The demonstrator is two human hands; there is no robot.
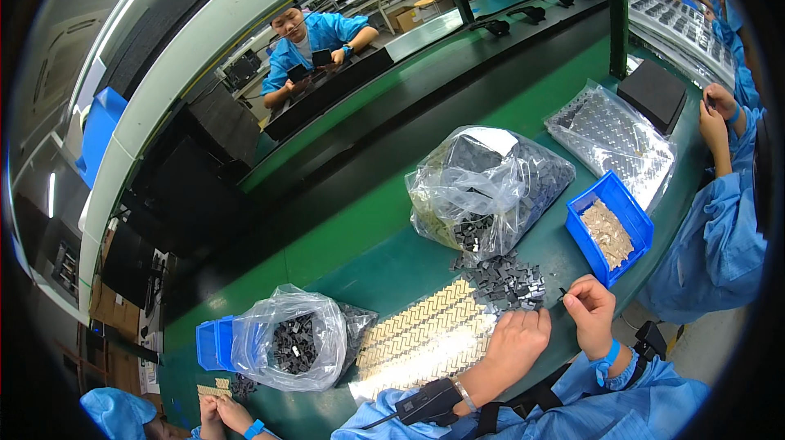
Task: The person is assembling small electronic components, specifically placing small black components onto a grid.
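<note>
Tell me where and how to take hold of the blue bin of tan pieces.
I'd grip the blue bin by its two long side walls, near the rims, coming from its near end, beside the right hand. Its top is open with loose tan pieces inside, so opposed walls should help keep it level.

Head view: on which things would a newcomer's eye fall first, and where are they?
Probably the big clear bag of dark parts, just right of the picture's middle, with a loose black heap before it. Then the shiny sheet with tan rows, left of the left hand. The right hand, near the blue box, pinches a small black piece.
</note>
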